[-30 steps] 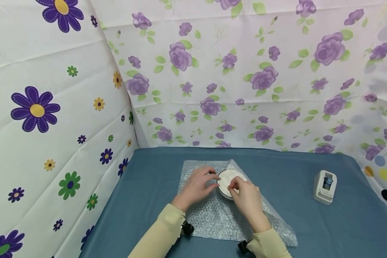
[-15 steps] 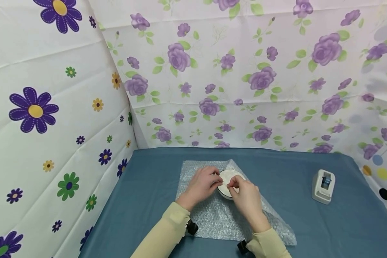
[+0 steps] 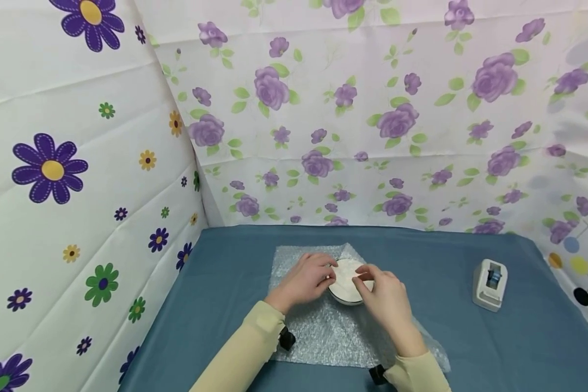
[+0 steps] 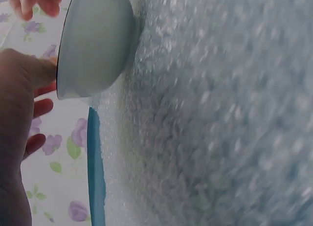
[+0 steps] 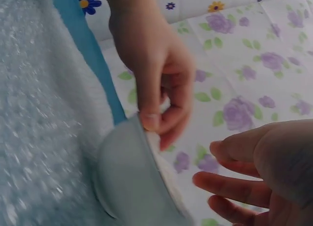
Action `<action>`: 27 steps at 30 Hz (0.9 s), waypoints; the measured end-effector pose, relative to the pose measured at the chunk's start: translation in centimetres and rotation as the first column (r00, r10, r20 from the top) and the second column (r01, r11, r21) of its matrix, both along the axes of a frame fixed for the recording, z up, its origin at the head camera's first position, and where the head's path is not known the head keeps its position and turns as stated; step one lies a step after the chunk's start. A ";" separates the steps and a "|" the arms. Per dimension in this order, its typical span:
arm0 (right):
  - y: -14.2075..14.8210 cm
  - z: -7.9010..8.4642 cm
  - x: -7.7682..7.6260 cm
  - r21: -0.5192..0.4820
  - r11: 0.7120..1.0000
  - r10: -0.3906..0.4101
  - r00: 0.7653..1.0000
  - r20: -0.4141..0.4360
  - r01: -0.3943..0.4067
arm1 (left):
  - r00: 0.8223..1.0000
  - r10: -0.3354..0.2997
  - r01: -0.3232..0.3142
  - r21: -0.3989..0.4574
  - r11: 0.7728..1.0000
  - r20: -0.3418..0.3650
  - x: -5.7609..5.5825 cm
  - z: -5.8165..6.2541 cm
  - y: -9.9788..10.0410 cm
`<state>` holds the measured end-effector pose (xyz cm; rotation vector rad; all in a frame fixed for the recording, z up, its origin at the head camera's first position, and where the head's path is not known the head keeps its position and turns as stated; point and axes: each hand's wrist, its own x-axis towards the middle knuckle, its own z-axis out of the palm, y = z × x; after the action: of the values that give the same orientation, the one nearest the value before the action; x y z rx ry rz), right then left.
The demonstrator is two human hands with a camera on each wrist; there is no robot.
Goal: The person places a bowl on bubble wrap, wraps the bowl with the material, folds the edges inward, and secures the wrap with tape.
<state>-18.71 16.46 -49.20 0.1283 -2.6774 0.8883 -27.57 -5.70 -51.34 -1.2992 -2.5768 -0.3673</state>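
Note:
An enamel-like bowl point(image 4: 95, 45) with a dark rim stands upright on a sheet of bubble wrap point(image 3: 333, 337). A white, soft-looking sheet point(image 3: 345, 275) covers the bowl's inside and rises slightly above the rim in the right wrist view. At the left rim, my left hand point(image 3: 307, 280) appears to pinch the edge of this sheet between thumb and fingers. My right hand point(image 3: 386, 298) hovers over the right rim, thumb and fingers spread apart and holding nothing. The right wrist view shows a gap between those fingers and the bowl. What lies under the white sheet is hidden.
A white tape dispenser point(image 3: 490, 285) with a blue roll stands at the right of the blue-covered table point(image 3: 446, 267). Flowered curtains point(image 3: 274, 109) enclose the back and left. Black cameras point(image 3: 286, 338) sit at both wrists.
My left fingers have closed in over the left rim. My right hand has drawn back to the right from the middle of the bowl, its fingers parting.

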 end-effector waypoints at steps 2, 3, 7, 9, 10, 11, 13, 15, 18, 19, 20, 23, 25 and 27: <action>0.9 0.5 0.5 0.023 1.000 0.010 1.000 0.023 -0.010 | 1.000 -0.022 0.022 -0.013 1.000 0.007 0.0 0.0 -0.1; 1.4 0.7 0.8 0.041 0.999 0.012 0.999 0.041 -0.014 | 0.999 -0.034 0.034 -0.018 0.999 0.009 -0.1 0.0 -0.1; 4.0 1.5 1.8 0.131 0.991 0.009 0.988 0.153 -0.029 | 0.997 -0.075 0.076 -0.035 0.996 0.027 -0.3 0.1 0.0; 5.2 1.5 2.2 0.161 0.986 0.015 0.975 0.220 -0.052 | 0.995 -0.088 0.090 -0.053 0.995 0.038 -0.5 0.3 0.1; 5.7 1.5 2.3 0.167 0.984 0.023 0.968 0.249 -0.067 | 0.995 -0.091 0.094 -0.063 0.994 0.045 -0.7 0.4 0.2; 6.1 1.4 2.4 0.162 0.983 0.034 0.960 0.278 -0.082 | 0.994 -0.094 0.098 -0.075 0.992 0.052 -0.8 0.6 0.2; 6.7 1.1 2.4 0.152 0.982 0.059 0.947 0.316 -0.112 | 0.993 -0.096 0.102 -0.104 0.989 0.062 -1.0 1.0 0.4; 7.0 0.9 2.3 0.140 0.982 0.077 0.940 0.333 -0.130 | 0.993 -0.102 0.110 -0.136 0.985 0.061 -1.3 1.4 0.5; 7.2 0.5 2.3 0.124 0.984 0.080 0.941 0.330 -0.128 | 0.992 -0.122 0.127 -0.198 0.972 0.037 -1.6 1.8 0.8; 7.3 0.4 2.3 0.120 0.985 0.080 0.942 0.326 -0.125 | 0.991 -0.131 0.134 -0.218 0.967 0.026 -1.7 1.8 0.8; 7.4 0.4 2.3 0.117 0.985 0.080 0.943 0.324 -0.124 | 0.990 -0.139 0.139 -0.241 0.960 0.016 -1.7 1.9 0.8; 7.6 0.2 2.3 0.105 0.986 0.087 0.941 0.328 -0.128 | 0.989 -0.151 0.146 -0.300 0.943 0.006 -1.5 2.0 0.7; 7.9 0.1 2.3 0.088 0.987 0.096 0.935 0.341 -0.133 | 0.988 -0.151 0.152 -0.316 0.937 0.025 -1.2 1.9 0.5; 8.3 0.0 2.3 0.070 0.987 0.108 0.927 0.359 -0.142 | 0.988 -0.146 0.153 -0.324 0.933 0.048 -0.9 1.8 0.3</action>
<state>-16.39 24.78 -49.17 0.1768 -3.0801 0.8953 -28.48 -5.36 -49.54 -1.6147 -2.6465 0.0266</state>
